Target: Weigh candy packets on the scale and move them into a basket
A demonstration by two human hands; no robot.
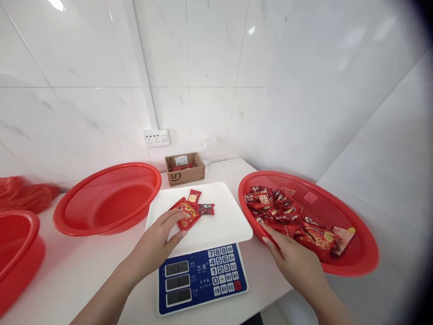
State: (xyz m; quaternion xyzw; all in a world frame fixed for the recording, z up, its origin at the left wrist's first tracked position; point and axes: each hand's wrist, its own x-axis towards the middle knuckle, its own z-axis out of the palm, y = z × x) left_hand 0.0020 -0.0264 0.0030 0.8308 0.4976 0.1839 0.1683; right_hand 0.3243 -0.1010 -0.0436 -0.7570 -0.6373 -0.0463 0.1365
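My left hand [165,234] is over the white weighing pan [223,225], its thumb and fingers apart. Its fingertips rest at the edge of a large red snack packet [190,215]. Beside that packet lie a small red packet with a pale pattern [194,197] and a small dark-and-red packet [206,209]. My right hand [294,257] is closed around the near left rim of a red plastic basket [363,253], thumb outside and fingers partly hidden inside. Many red snack packets [287,214] fill this tilted basket. Below the pan is the scale's blue keypad panel [203,280].
Another red basket [111,225] stands left of the scale, with part of a third basket [20,253] at the left edge. Red plastic bags [25,194] lie behind. A small cardboard box [186,176] and clear bottle [205,153] stand by the tiled wall.
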